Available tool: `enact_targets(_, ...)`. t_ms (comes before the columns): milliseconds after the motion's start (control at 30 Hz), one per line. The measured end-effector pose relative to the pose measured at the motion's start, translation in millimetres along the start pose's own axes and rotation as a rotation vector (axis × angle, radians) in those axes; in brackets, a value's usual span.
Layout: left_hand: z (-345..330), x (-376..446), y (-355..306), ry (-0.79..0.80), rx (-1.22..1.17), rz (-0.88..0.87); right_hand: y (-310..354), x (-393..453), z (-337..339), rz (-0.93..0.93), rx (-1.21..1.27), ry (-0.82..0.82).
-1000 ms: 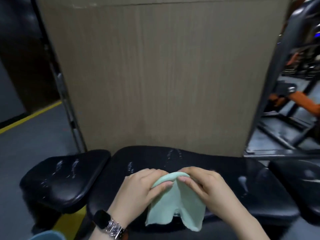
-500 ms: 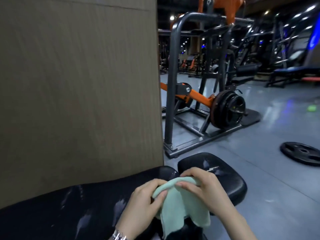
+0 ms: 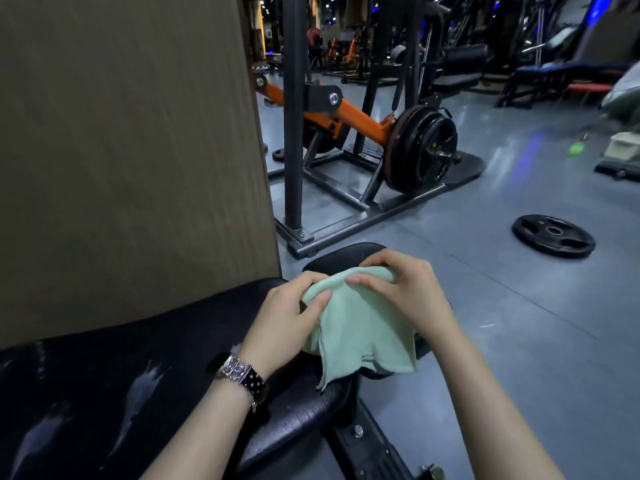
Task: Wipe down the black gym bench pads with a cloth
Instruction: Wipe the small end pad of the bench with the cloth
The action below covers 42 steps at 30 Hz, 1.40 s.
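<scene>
A pale green cloth (image 3: 360,327) hangs between both hands above the right end of the long black bench pad (image 3: 145,362). My left hand (image 3: 287,320), with a watch on its wrist, pinches the cloth's top left edge. My right hand (image 3: 412,292) pinches the top right edge, thumb on the fabric. The lower half of the cloth drapes loose over the gap before a smaller black seat pad (image 3: 343,256), which my hands mostly hide. Pale wet streaks show on the long pad at the lower left.
A tall brown panel (image 3: 131,143) stands right behind the long pad. An orange and grey plate-loaded machine (image 3: 346,126) sits on the grey floor beyond the seat pad. A loose weight plate (image 3: 553,235) lies on the floor at right. More gym equipment fills the background.
The view has swung right along the bench, from the left pad to the right-end seat pad. Both hands have kept hold of the cloth and moved right with it.
</scene>
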<state>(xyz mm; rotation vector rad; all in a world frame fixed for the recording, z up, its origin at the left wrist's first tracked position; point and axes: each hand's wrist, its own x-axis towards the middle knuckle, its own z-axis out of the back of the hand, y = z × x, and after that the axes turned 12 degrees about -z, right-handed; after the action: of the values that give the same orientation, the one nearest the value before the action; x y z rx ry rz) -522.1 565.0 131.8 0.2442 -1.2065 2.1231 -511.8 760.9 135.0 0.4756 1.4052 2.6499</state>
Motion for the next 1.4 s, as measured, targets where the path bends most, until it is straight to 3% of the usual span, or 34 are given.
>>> enact_targets(233,-34,19,17,-0.030,-0.144,0.115,-30,11,5,-0.187,-0.030,-0.046)
enact_targets(333,-47,22,25,-0.012,-0.089,0.141,-46,11,-2,-0.213,-0.142,-0.094)
enact_targets(500,-60,23,37,-0.004,-0.006,0.183,-62,-7,-27,0.100,-0.448,-0.328)
enact_targets(667,-65,23,41,-0.074,0.028,0.213,-65,-32,-55,0.154,-0.545,-0.173)
enact_targets(800,-52,0,24,-0.126,0.100,0.079,-67,-46,-53,0.121,-0.689,-0.009)
enact_targets(1000,-46,-75,13,-0.149,0.198,-0.085,-77,-67,-40,0.180,-0.841,0.008)
enact_targets(1133,-51,-109,14,-0.193,0.247,-0.161,-70,-67,-45,0.093,-0.865,0.001)
enact_targets(1267,-53,-118,14,-0.251,0.284,-0.185,-58,-48,-61,-0.035,-0.898,0.050)
enact_targets(1400,-51,-118,11,-0.286,0.275,-0.149,-49,-23,-66,-0.002,-0.911,0.145)
